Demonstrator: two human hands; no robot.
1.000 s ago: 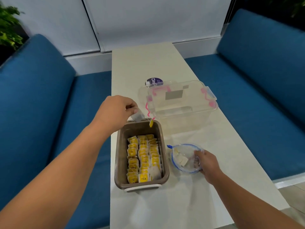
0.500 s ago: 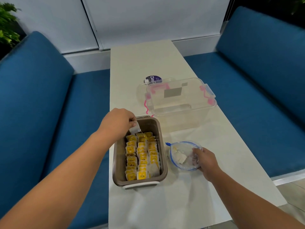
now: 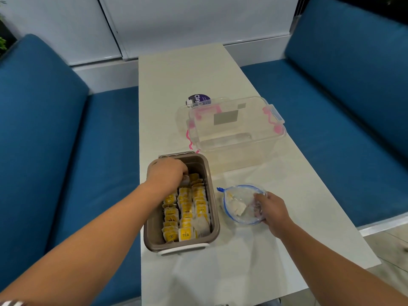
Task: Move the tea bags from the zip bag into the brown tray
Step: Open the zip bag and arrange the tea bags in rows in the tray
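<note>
A brown tray [image 3: 215, 217] sits near the front of the white table, filled with rows of yellow-tagged tea bags [image 3: 187, 208]. My left hand [image 3: 166, 173] is inside the tray's far end and pinches one tea bag [image 3: 186, 180] just above the rows. To the right lies a clear zip bag [image 3: 240, 204] with a blue rim, open, with a few tea bags inside. My right hand [image 3: 270, 209] grips the bag's right edge.
A clear plastic box [image 3: 238, 133] with pink and blue clips stands behind the tray, a purple-labelled lid [image 3: 196, 100] behind it. Blue sofa cushions [image 3: 55, 151] flank the narrow table [image 3: 187, 74] on both sides. The table's front right corner lies near my right forearm.
My left hand has come down from above the tray's far rim into the tray, bringing the tea bag to the rows. My right hand stays on the zip bag.
</note>
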